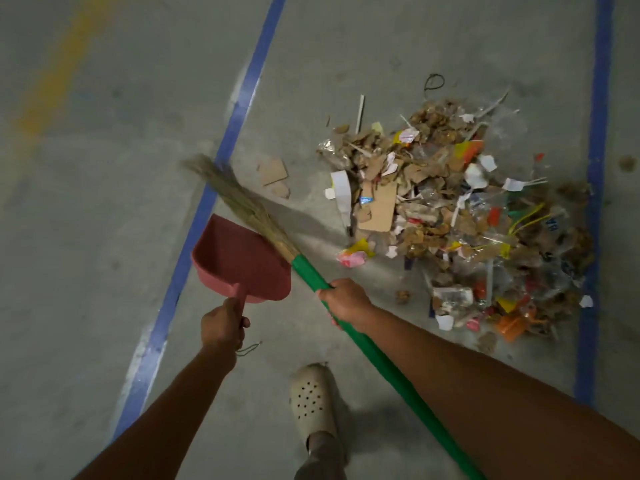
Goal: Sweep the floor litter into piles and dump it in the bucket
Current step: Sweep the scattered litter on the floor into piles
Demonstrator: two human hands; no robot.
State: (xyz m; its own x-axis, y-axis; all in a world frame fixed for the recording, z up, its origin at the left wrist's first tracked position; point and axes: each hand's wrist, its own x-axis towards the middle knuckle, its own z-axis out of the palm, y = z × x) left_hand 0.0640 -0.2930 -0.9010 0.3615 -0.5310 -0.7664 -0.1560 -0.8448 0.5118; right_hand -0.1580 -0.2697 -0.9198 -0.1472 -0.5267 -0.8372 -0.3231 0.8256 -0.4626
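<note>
Our right forearm is sitting nearest the lens, bottom right. Our right hand (346,301) is wrapping the green broom handle (384,362), fingers clamped round it just below the bristle binding. Our left hand (221,323) is gripping the stub handle of the red dustpan (239,261), fingers curled tight round it. The pan is pointing its mouth away from us and is looking empty. 1 beige clog (311,400) is showing below the hands.

The key relation:
- The litter pile (450,209) is lying ahead and to the right of both hands, between the 2 blue floor lines (194,237), with its far edge touching the right one.
- The right hand is sitting nearer the pile than the left.
- The broom's long axis is running lower right to upper left, so the bristles (235,199) are crossing the pan's right rim and pointing away from the pile, over the left line.
- The pile's own long axis is running upper left to lower right.
- 2 cardboard scraps (273,173) are lying apart from the pile's left edge, near the bristle tips.

The bucket is not showing.

Our read is that piling is looking mostly done and scooping is coming up. The pan is needing to drop at the pile's near-left edge with its mouth turned right. The broom is needing to swing across to the far side and drag back toward it. The light plastic film is likely going to skid past the pan lip.
</note>
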